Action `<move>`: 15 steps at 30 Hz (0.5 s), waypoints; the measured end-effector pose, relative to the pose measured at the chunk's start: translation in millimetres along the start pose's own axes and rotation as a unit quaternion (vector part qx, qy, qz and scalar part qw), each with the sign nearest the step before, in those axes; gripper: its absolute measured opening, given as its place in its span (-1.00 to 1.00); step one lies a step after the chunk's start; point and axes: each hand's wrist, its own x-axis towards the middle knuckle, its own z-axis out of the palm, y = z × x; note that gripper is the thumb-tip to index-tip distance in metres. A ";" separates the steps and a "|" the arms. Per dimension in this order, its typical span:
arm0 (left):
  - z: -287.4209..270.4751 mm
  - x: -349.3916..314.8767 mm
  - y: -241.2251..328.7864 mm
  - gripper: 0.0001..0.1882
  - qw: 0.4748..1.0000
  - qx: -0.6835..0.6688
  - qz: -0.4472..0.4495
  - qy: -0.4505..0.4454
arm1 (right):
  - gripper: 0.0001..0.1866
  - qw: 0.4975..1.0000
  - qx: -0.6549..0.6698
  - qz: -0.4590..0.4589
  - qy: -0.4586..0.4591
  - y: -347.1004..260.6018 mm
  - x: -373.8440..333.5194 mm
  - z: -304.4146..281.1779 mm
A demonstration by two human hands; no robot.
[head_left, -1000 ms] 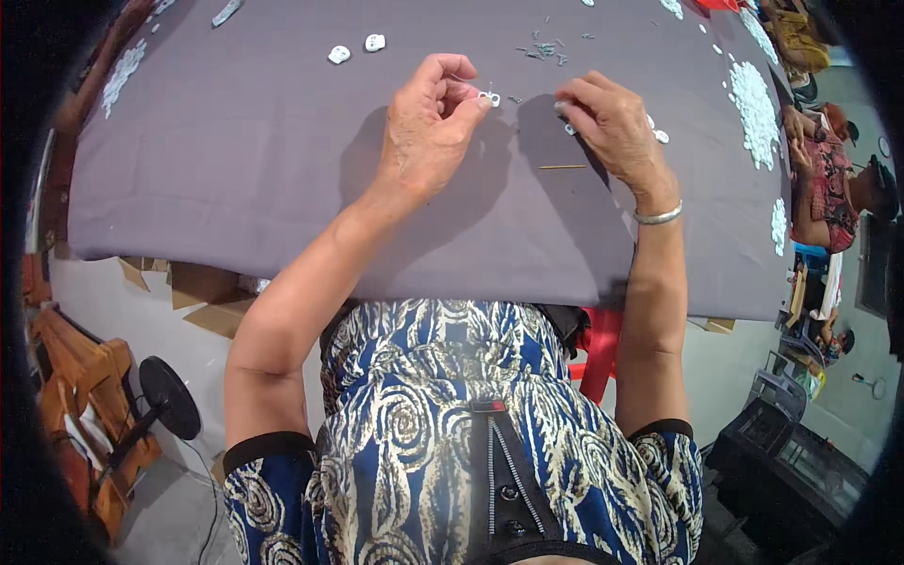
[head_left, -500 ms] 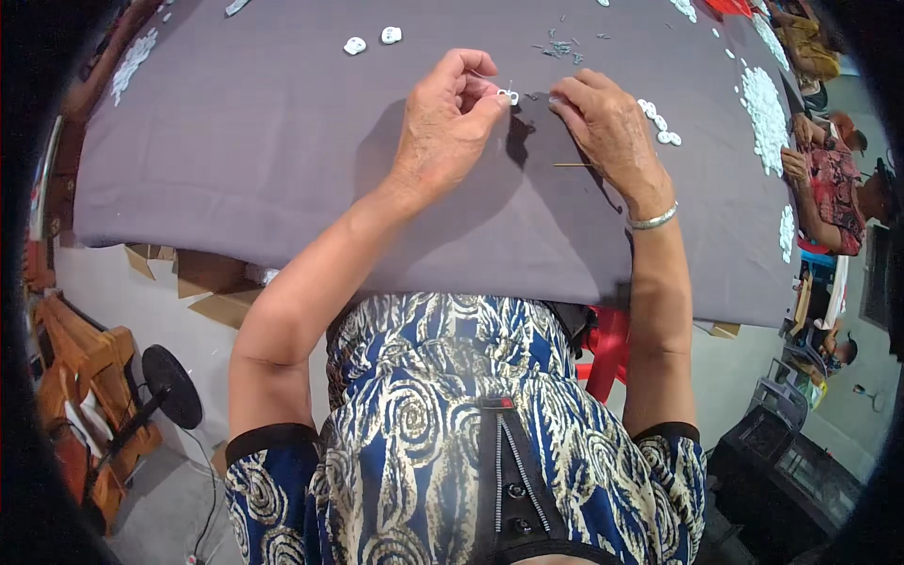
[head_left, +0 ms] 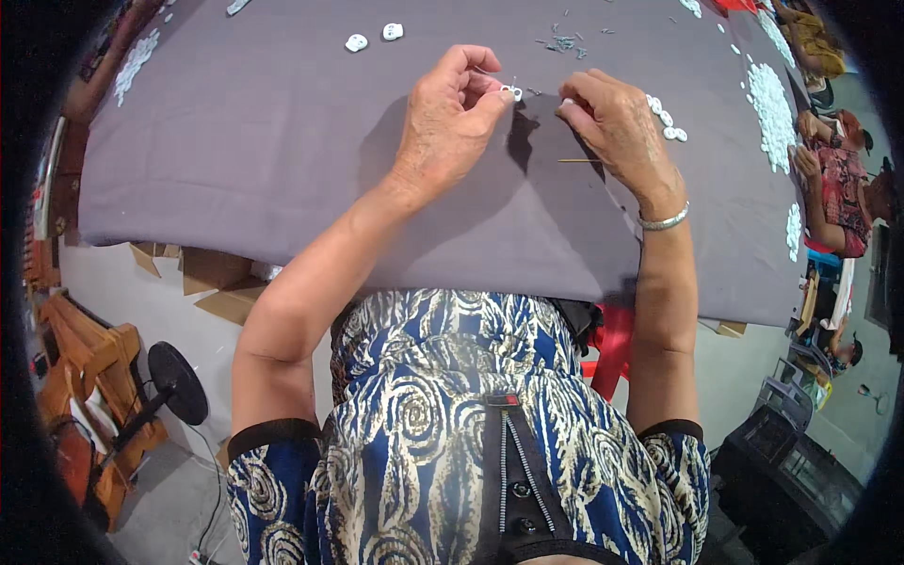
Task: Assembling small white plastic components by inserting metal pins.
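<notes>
Above the grey cloth my left hand (head_left: 452,118) is closed, thumb and fingers pinching a small white plastic piece with round holes (head_left: 511,92). A thin pin-like bit stands up from that piece. My right hand (head_left: 614,127), wearing a silver bangle (head_left: 665,217), is a short way to the right with its fingertips pressed together. Whatever is between those fingertips is too small to name. A thin brown stick (head_left: 578,160) shows beside the right palm; whether the hand holds it is unclear. Small grey pieces (head_left: 535,92) lie between the hands.
Several small grey pins (head_left: 565,44) lie beyond my hands. White pieces (head_left: 667,119) line up right of my right hand, and two white pieces (head_left: 393,32) sit at the far left. A heap of white pieces (head_left: 772,113) lies along the right edge, where another person (head_left: 833,184) works.
My right hand has drawn slightly right, away from the left hand, its fingertips still together. The left hand keeps its hold on the white piece. The view has shifted a little.
</notes>
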 end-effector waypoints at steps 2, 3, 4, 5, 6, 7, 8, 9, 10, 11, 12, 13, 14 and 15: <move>-0.1 0.0 -1.9 -0.76 1.000 -0.005 0.008 0.010 | -0.86 0.999 0.027 0.017 0.013 -3.5 0.7 3.4; -0.6 0.1 -2.6 -0.77 1.000 0.005 0.015 0.008 | -0.83 0.998 0.054 0.035 0.026 -4.8 0.9 4.8; -0.3 0.3 -2.6 -0.77 1.000 0.014 0.022 0.004 | -0.83 0.998 0.053 0.035 0.027 -2.6 0.8 5.9; 0.2 0.1 -2.0 -0.77 1.000 0.013 0.023 0.004 | -0.84 0.998 0.052 0.019 0.034 1.4 1.2 7.7; 0.9 -0.4 -1.0 -0.77 1.000 0.004 0.011 0.003 | -0.84 0.998 0.051 0.003 0.041 3.9 1.0 8.4; 0.3 -0.9 -0.7 -0.77 1.000 -0.003 -0.001 0.004 | -0.84 0.998 0.052 0.001 0.040 4.1 1.2 9.0; -0.2 -1.2 -1.8 -0.77 1.000 -0.003 -0.001 0.006 | -0.85 0.998 0.053 -0.002 0.037 4.2 1.4 9.5; -0.5 -1.6 -3.8 -0.77 1.000 -0.002 0.005 0.006 | -0.86 0.998 0.055 -0.006 0.035 4.1 1.8 10.6; 0.5 -1.3 -4.0 -0.76 1.000 -0.002 0.011 0.004 | -0.86 0.998 0.055 -0.005 0.034 4.3 1.3 10.9; 1.3 -1.1 -3.8 -0.76 1.000 -0.003 0.011 0.004 | -0.87 0.993 0.098 0.030 0.053 4.4 0.7 11.8; 2.1 -0.8 -3.1 -0.75 1.000 -0.003 0.018 -0.007 | -0.87 0.985 0.140 0.065 0.072 4.3 0.4 12.4; 2.0 -1.2 -2.4 -0.74 1.000 -0.001 0.024 -0.016 | -0.87 0.985 0.141 0.066 0.071 1.3 1.5 11.9; 1.6 -1.4 -2.0 -0.74 1.000 -0.002 0.022 -0.016 | -0.86 0.961 0.249 0.111 0.047 -3.2 2.6 9.9; 1.0 -1.5 -1.6 -0.73 0.999 0.007 0.016 -0.038 | -0.85 0.922 0.354 0.154 0.022 -7.3 3.8 8.3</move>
